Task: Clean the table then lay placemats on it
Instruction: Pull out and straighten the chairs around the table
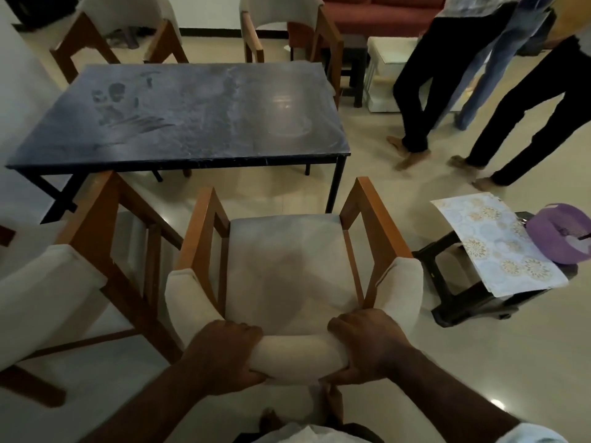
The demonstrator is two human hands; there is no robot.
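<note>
Tiled room, dusty dark counter (198,123): I log left grip (224,356) and right grip (367,343) wrapping the armchair backrest (295,356); risk, I judge: its frame knocking the neighbouring armchair (102,225).

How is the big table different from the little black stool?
The table is much bigger than the stool. The table's top shows dust with finger marks, while the stool's top is covered by a flowered placemat and a purple cloth. Both are dark with black legs.
</note>
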